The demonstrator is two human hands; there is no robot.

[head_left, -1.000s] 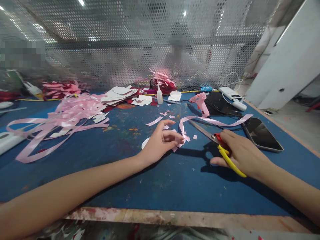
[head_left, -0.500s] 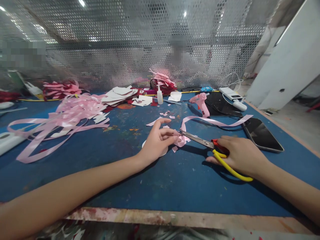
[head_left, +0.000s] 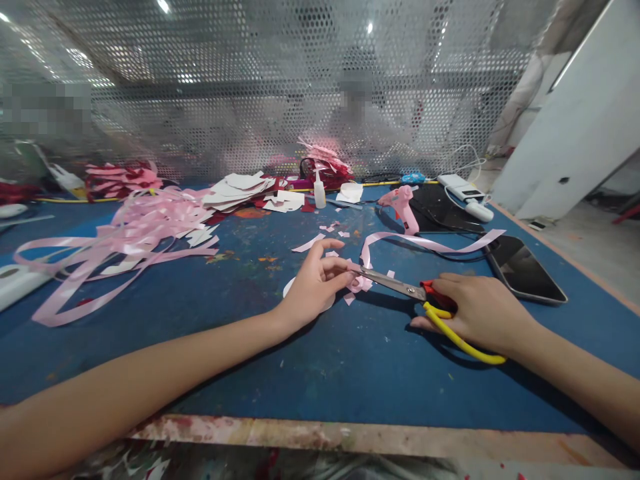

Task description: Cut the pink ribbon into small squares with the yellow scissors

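Note:
Between thumb and fingers my left hand (head_left: 320,277) pinches the end of a pink ribbon (head_left: 405,239); the ribbon curls away to the right across the blue table. Scissors (head_left: 407,290) with yellow and red handles are in my right hand (head_left: 480,310), their blade tips right at my left fingertips and the ribbon. Small pink ribbon scraps (head_left: 349,299) lie under and around the blades. Part of a round white piece (head_left: 289,287) shows from beneath my left hand.
A heap of pink ribbon (head_left: 160,220) spreads on the left, beside stacked white pieces (head_left: 240,188). Farther back stand a white squeeze bottle (head_left: 319,191) and a pink glue gun (head_left: 404,210). A phone (head_left: 525,270) and a white power bank (head_left: 460,188) lie on the right.
The scissors have shifted slightly left, their blades now closer together at the ribbon. One more small pink scrap shows just above the blades. My left hand has barely moved.

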